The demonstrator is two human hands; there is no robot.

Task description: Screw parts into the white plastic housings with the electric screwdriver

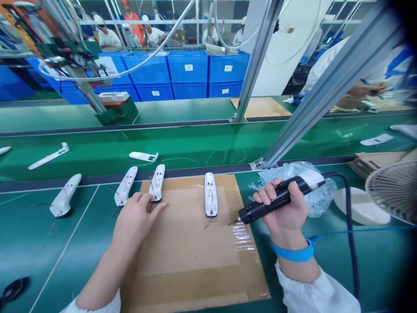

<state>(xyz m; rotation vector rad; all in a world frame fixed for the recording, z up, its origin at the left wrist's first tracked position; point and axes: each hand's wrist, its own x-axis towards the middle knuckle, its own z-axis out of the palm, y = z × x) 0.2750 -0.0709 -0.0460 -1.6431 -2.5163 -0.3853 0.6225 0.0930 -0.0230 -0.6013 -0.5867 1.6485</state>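
My right hand (286, 211) is wrapped round a black electric screwdriver (276, 203), its thin bit pointing left and down over the cardboard sheet (192, 252). A blue band circles that wrist. With thumb and fingers, my left hand (138, 217) grips the lower end of a white plastic housing (158, 180) with thin wires, at the cardboard's upper left edge. Another white housing (211, 195) lies on the cardboard between my hands, a red wire trailing from its lower end. Left of my left hand, two similar wired housings, a nearer one (126, 187) and a farther one (66, 196), rest on the green table.
Small screws (256, 187) lie by a clear plastic bag (312, 187). A white bowl (361, 206) and a fan (394, 189) stand at right. White shell pieces (143, 156) lie on the green conveyor (189, 148). A metal post (312, 104) slants overhead; co-workers sit beyond.
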